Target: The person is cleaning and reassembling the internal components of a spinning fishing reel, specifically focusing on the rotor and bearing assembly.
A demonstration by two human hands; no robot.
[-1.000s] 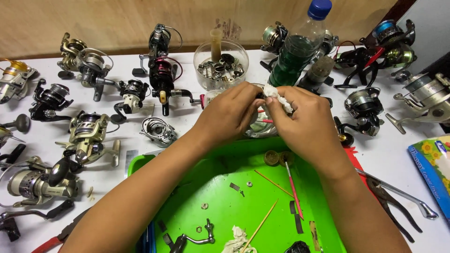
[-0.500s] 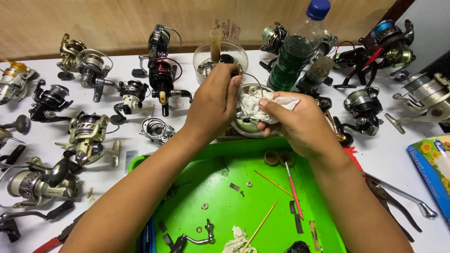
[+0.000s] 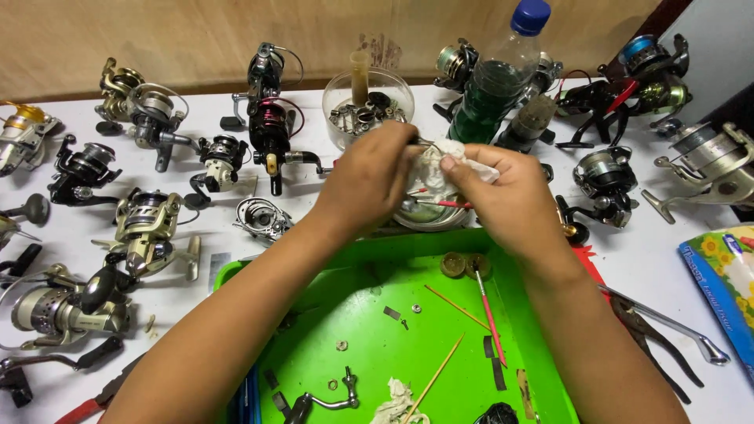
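- Hands are being seen from the head view, meeting above the far rim of the green tray [image 3: 542,369]; the left hand [image 3: 369,184] is being closed on a thin metal piece at its fingertips, what piece cannot be told
- A crumpled white cloth [image 3: 440,169] is being pinched by the closed fingers of the right hand [image 3: 506,200], just above a round shallow dish [image 3: 428,216] at the tray's far edge
- The cloth is being judged soft, light and limp, best gripped by a bunched fold; the small part is being judged stiff, perhaps oily and slippery, so a fingertip pinch is being called for
- A clear plastic bottle [image 3: 491,90] with a blue cap and dark green contents is being shown upright beyond the hands, no label being readable
- A flat packet [image 3: 726,275], blue-edged with yellow flowers, is being shown at the right edge of the white table [image 3: 652,259]
- A clear round bowl [image 3: 369,106] of metal parts is being shown behind the hands, with fishing reels [image 3: 145,235] being spread all around
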